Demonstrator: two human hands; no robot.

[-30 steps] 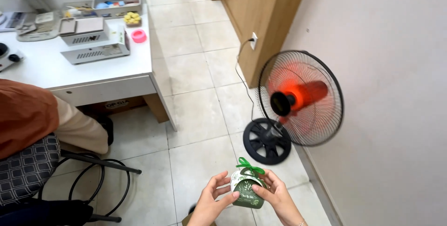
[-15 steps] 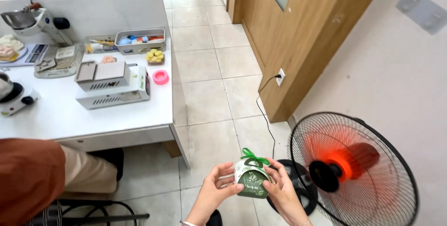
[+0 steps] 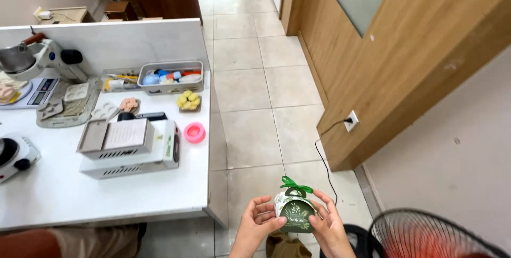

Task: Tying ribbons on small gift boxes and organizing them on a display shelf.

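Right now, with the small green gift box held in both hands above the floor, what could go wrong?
The gift box is pinched only by the fingertips of the left hand and right hand over bare tile floor; a slip would likely dent it. Squeezing could crush its sides or the green ribbon bow. The fan stands close beside the right hand.

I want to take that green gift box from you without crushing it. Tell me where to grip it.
Grip the green gift box by its two flat side walls, coming in from left and right, as the left hand and right hand do now. Its ribbon bow and curved top flaps look delicate, so probably keep off them.
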